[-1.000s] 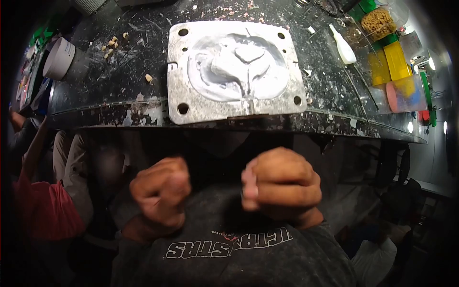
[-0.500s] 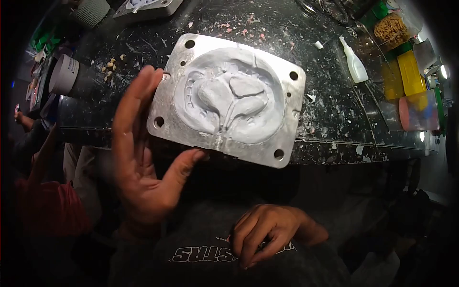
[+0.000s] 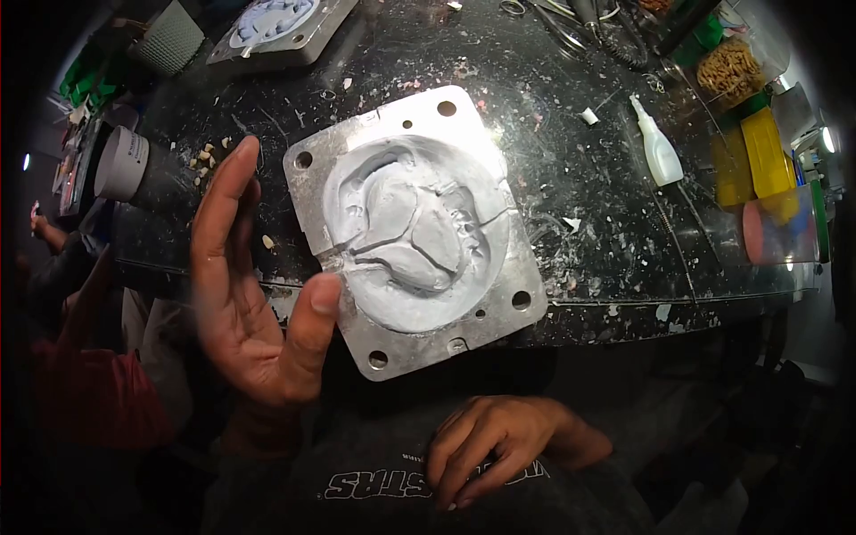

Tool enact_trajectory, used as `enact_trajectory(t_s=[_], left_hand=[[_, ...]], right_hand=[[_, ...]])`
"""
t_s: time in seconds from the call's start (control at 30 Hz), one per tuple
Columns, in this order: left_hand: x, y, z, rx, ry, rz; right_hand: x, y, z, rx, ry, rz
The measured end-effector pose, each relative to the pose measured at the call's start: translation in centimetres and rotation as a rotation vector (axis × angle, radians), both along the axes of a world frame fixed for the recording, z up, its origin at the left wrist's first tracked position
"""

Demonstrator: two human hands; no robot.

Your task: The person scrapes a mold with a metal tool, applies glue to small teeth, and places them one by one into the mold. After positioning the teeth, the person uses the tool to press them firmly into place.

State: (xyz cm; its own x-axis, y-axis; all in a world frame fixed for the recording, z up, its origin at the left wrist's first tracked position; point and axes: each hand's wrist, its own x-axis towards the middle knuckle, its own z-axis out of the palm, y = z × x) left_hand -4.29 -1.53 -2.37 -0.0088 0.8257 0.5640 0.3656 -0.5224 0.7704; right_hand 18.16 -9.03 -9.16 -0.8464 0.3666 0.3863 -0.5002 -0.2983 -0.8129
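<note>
A metal denture flask half [image 3: 406, 352] filled with grey-white plaster lies tilted across the front edge of the bench, its face turned up at me. The plaster [image 3: 392, 209] carries a rounded mould hollow with dark grooves and tooth-shaped dents along its rim. At its left side is my left hand [image 3: 259, 312], open, fingers stretched upward and thumb tip right at the flask's left edge. My right hand [image 3: 499, 446] hangs loosely in front of my shirt, fingers bent and a little apart, with nothing visible in it.
Another plaster-filled flask half [image 3: 299, 40] lies at the back left. A white tub [image 3: 122, 165] stands at left near small yellowish bits [image 3: 203, 159]. On the right are a white squeeze bottle [image 3: 658, 152], a yellow container [image 3: 765, 147] and a pink-filled jar [image 3: 780, 232]. A person [image 3: 98, 392] sits at left.
The flask half has turned clockwise, its groove opening going from the bottom to the left side, and sits slightly lower. My left hand has shifted a little left; the right hand stays nearly still.
</note>
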Motion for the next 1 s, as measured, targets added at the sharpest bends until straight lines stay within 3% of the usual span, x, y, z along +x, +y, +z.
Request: enact_trajectory(t_s=[0.13, 0.23, 0.4, 0.47, 0.53, 0.57, 0.6, 0.7, 0.77, 0.8, 0.87, 0.93, 1.0], left_hand=[[0.0, 0.3, 0.9, -0.073, -0.026, -0.119], [-0.6, 0.4, 3.3, -0.193, 0.493, -0.288], [-0.9, 0.5, 2.5, -0.296, 0.373, -0.302], [-0.7, 0.3, 1.4, -0.215, 0.277, -0.245], [-0.6, 0.6, -0.6, -0.114, 0.074, -0.290], [-0.8, 0.9, -0.8, -0.053, 0.087, -0.270], [-1.0, 1.5, -1.0, -0.002, 0.114, -0.233], [-2.1, 2.5, 0.9, 0.136, 0.436, -0.195], [-3.2, 3.5, 2.8, 0.342, 1.014, -0.314], [-3.4, 4.2, 3.7, 0.518, 1.292, -0.480], [-2.6, 3.4, 3.3, 0.253, 0.984, -0.439], [-1.6, 2.6, 2.7, 0.001, 0.519, -0.413], [-1.0, 2.3, 2.3, -0.063, 0.400, -0.419]], right_hand=[[0.4, 0.5, 0.0, 0.076, 0.053, -0.014], [0.6, 0.7, 0.3, 0.086, 0.020, -0.041], [1.9, 1.8, 0.8, 0.056, -0.056, -0.057], [3.9, 3.1, 1.7, 0.158, 0.073, -0.191], [5.5, 5.4, 3.5, 0.218, 0.192, -0.142], [6.0, 5.2, 5.0, 0.234, 0.168, -0.299], [6.1, 5.6, 5.2, 0.220, 0.195, -0.304], [5.8, 6.1, 4.6, 0.152, 0.065, -0.131], [6.2, 6.4, 4.0, 0.065, -0.035, 0.012], [6.1, 6.3, 4.0, 0.002, -0.072, 0.036], [6.7, 6.0, 4.1, -0.071, -0.123, 0.078], [7.1, 5.5, 4.4, -0.136, -0.174, 0.111], [7.2, 5.5, 4.4, -0.197, -0.224, 0.146]])
